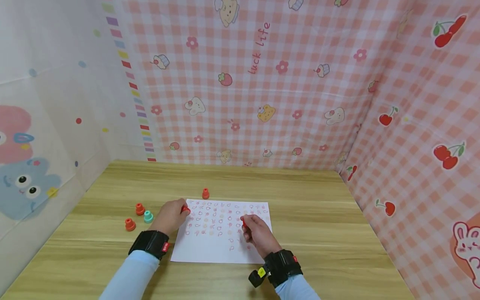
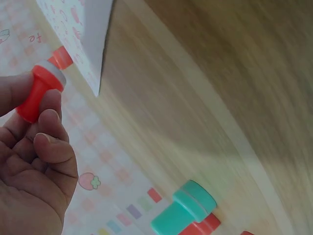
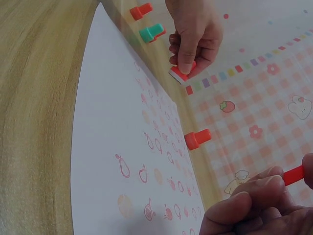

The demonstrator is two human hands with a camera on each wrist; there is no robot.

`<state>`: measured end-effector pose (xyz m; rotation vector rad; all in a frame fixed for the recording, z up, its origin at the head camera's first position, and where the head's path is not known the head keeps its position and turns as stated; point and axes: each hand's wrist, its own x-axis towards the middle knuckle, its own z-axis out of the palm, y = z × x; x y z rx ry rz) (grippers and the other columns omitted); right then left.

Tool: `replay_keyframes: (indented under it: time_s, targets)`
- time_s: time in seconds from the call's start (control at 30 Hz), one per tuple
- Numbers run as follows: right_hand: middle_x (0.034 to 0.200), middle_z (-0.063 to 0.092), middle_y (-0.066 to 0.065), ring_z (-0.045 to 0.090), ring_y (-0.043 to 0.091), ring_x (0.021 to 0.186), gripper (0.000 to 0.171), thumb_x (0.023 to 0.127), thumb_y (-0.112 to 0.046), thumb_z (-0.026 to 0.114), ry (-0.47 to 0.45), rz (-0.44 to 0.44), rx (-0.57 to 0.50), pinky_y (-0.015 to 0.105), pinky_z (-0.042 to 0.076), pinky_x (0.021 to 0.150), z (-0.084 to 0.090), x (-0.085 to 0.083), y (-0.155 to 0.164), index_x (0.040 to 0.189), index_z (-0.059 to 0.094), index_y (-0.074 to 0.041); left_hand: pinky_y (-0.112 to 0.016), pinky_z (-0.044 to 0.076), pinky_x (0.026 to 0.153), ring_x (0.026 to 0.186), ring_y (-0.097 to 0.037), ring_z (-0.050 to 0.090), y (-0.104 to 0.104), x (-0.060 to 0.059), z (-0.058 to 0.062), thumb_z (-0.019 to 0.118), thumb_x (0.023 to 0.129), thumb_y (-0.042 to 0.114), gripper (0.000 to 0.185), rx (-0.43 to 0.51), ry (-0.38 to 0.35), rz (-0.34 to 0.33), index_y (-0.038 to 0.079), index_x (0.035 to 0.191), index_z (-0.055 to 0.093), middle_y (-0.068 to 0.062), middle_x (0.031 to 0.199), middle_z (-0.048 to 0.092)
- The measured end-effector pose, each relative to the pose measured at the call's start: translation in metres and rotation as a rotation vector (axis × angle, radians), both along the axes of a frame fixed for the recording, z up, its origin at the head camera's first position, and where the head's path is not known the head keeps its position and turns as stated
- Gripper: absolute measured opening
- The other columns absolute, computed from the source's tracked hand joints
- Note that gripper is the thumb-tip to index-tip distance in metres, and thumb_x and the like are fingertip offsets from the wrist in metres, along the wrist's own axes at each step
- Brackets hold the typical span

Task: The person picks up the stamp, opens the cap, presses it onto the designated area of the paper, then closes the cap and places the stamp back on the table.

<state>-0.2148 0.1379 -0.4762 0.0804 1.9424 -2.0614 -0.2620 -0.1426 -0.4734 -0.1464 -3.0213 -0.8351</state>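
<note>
Pinching a waisted red stamp between thumb and fingers, the left hand was poised beside the far left corner of a white sheet of paper. That stamp was smooth and glossy like plastic, narrow at the grip and flaring to a round end with a pale grey band. The right hand also pinched a red piece, its slim handle caught between thumb and fingers above the right part of the sheet; whether its lower end met the paper could not be told. The sheet was matte and thin, covered over its far portion with rows of small prints, mostly pinkish-red fruit-like outlines with some pale orange rounds, while its near left part was plain white. Just beyond its far edge stood a red stamp, a stubby form with a broad round base and a narrower top. Left of the left hand, a teal stamp of similar shape stood near two more red stamps. Everything rested on a tabletop with yellowish-brown, streaky wood grain, backed by softly creased pink gingham cloth. Black bands wrapped both wrists over light blue, smooth-looking sleeves.
</note>
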Motion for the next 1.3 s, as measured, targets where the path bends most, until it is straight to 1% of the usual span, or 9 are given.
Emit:
replay_keyframes:
  time_s: [0.27, 0.53, 0.8, 0.97, 1.07, 1.3]
  targets:
    - [0.087, 0.047, 0.004, 0.045, 0.017, 0.073, 0.039, 0.106, -0.031, 0.046, -0.006, 0.000, 0.001, 0.027, 0.037, 0.066, -0.001, 0.000, 0.000, 0.126, 0.050, 0.002, -0.036, 0.050, 0.074, 0.076, -0.024, 0.053, -0.003, -0.004, -0.004, 0.072, 0.091, 0.010, 0.020, -0.117, -0.030, -0.044, 0.000, 0.106, 0.064, -0.009, 0.084, 0.059]
    - [0.088, 0.047, 0.003, 0.046, 0.017, 0.074, 0.040, 0.106, -0.032, 0.045, -0.009, -0.001, 0.002, 0.028, 0.037, 0.066, -0.002, 0.001, 0.001, 0.127, 0.050, 0.002, -0.038, 0.052, 0.077, 0.075, -0.023, 0.053, -0.003, -0.009, -0.009, 0.074, 0.090, 0.011, 0.021, -0.217, -0.022, -0.107, 0.001, 0.106, 0.066, -0.008, 0.083, 0.060]
    - [0.087, 0.047, 0.003, 0.045, 0.017, 0.073, 0.040, 0.106, -0.031, 0.046, 0.003, -0.003, 0.002, 0.028, 0.037, 0.065, -0.004, 0.000, 0.002, 0.127, 0.050, 0.003, -0.038, 0.052, 0.077, 0.074, -0.022, 0.053, 0.000, -0.007, -0.009, 0.074, 0.089, 0.010, 0.022, -0.245, -0.011, -0.117, -0.001, 0.107, 0.067, -0.007, 0.082, 0.060]
    - [0.087, 0.047, 0.004, 0.046, 0.017, 0.074, 0.041, 0.106, -0.033, 0.047, -0.007, -0.003, 0.001, 0.027, 0.038, 0.066, -0.004, 0.000, 0.003, 0.127, 0.050, 0.002, -0.039, 0.052, 0.078, 0.074, -0.022, 0.053, 0.000, -0.011, -0.013, 0.073, 0.090, 0.009, 0.021, -0.255, -0.014, -0.122, -0.001, 0.107, 0.067, -0.007, 0.083, 0.061]
    - [0.086, 0.047, 0.003, 0.046, 0.017, 0.073, 0.041, 0.105, -0.033, 0.048, -0.008, -0.004, 0.003, 0.027, 0.038, 0.065, -0.004, 0.000, 0.003, 0.126, 0.050, 0.003, -0.039, 0.052, 0.079, 0.074, -0.021, 0.054, 0.001, -0.014, -0.014, 0.071, 0.091, 0.007, 0.019, -0.247, -0.027, -0.126, -0.001, 0.107, 0.067, -0.008, 0.084, 0.063]
    - [0.085, 0.047, 0.003, 0.046, 0.016, 0.071, 0.040, 0.106, -0.033, 0.046, -0.010, 0.002, 0.004, 0.028, 0.036, 0.065, -0.004, 0.002, 0.002, 0.124, 0.051, 0.002, -0.040, 0.051, 0.077, 0.073, -0.021, 0.055, 0.000, -0.017, -0.011, 0.067, 0.091, 0.002, 0.012, -0.248, -0.047, -0.161, -0.004, 0.101, 0.067, -0.010, 0.084, 0.064]
